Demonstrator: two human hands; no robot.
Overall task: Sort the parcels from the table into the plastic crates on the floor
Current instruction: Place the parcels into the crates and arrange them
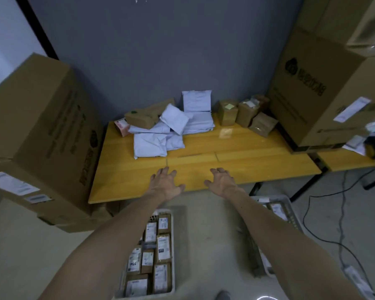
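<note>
At the left edge of the frame stands a big carton [41, 131], just beside the desk [236, 163]. In the upper middle, on the far part of the desk, lies the pile of white mailer bags [158, 135]. A flat brown parcel [142, 118] lies on top of it and a pink packet [121, 126] at its left end. I judge the bags to be soft and light, with a plastic skin that is probably slippery, so it is better to pinch one at its edge or to take it across its width.

The left hand [165, 182] is over the near edge of the desk, in the middle of the frame. Its fingers are spread, a little bent, and hold nothing. The nearest white bag lies just beyond these fingers, near but apart. Below, on the floor, a crate [173, 256] holds many labelled brown parcels [162, 245].

The right hand [222, 180] is beside the left one, also spread and without any load. Whether the hands touch the wood, I cannot tell. The small brown boxes [226, 112] stand to the right of the pile, well apart from the right hand. They look stiff and can be taken by two opposite sides. A second crate [293, 215] shows behind the right forearm, and a tall carton [312, 94] fills the right edge.
</note>
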